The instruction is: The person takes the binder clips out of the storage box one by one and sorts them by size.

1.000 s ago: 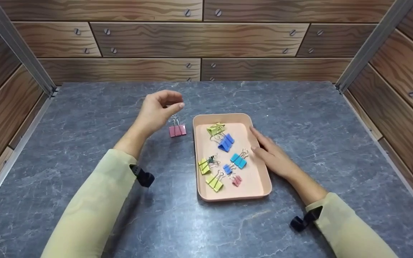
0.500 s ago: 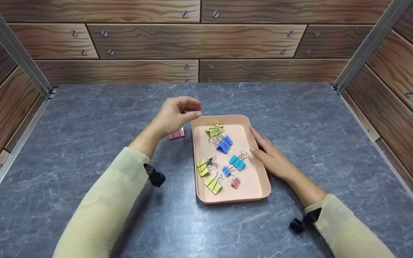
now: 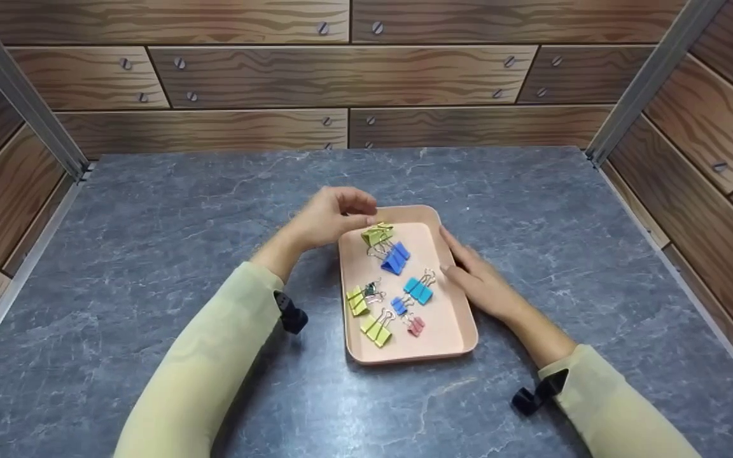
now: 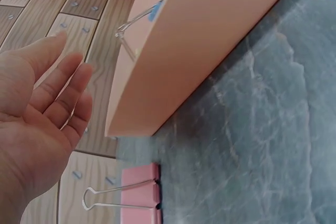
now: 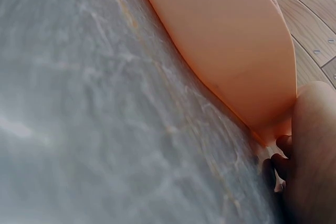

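Note:
My left hand [image 3: 341, 216] is over the far left corner of the peach tray [image 3: 462, 331], close to a yellow-green binder clip [image 3: 376, 235]. Its fingers are loosely bent with nothing between them; the left wrist view shows the bare palm [image 4: 42, 114]. A pink binder clip [image 4: 140, 195] stands on the table beside the tray, hidden behind the left hand in the head view. My right hand [image 3: 484, 286] holds the tray's right side, thumb at the rim and fingers along the outer wall. Beside the yellow-green clip inside lies a blue binder clip [image 3: 396, 258].
Further binder clips lie in the tray: a turquoise one [image 3: 418, 291], a small blue one [image 3: 399, 306], a small pink one [image 3: 415, 326], a dark one [image 3: 370, 290] and two yellow ones nearer its left wall. Wood-patterned panels [image 3: 341, 76] surround the grey marbled table [image 3: 214, 184].
My left hand has moved right from above the pink binder clip to the tray's far left corner, covering that clip in the head view. The right hand stays on the tray.

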Available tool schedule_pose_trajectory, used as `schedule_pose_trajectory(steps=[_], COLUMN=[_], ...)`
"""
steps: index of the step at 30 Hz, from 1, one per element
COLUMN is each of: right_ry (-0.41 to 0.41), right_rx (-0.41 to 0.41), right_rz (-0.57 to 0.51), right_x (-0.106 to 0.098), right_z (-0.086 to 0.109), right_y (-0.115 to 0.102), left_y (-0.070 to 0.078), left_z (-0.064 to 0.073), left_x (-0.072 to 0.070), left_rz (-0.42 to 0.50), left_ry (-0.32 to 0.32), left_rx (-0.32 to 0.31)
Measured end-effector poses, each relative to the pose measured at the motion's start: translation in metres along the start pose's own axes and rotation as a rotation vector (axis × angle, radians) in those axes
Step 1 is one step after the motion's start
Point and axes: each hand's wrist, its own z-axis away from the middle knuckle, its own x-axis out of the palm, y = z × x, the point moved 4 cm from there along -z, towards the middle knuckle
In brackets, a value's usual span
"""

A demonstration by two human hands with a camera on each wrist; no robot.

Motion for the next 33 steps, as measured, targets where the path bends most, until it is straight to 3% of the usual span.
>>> schedule_pose_trajectory(steps=[12, 33], right_ry=[0.001, -0.006], right_rx=[0.001, -0.008], right_rz=[0.008, 0.001], right_x=[-0.001, 0.000], right_z=[0.000, 0.001], right_y=[-0.001, -0.001], left_y=[-0.009, -0.010], left_z=[0.000, 0.000], left_x=[0.017, 0.031], left_rz=[-0.025, -0.122], left_ry=[-0.120, -0.240], left_rx=[-0.007, -0.007])
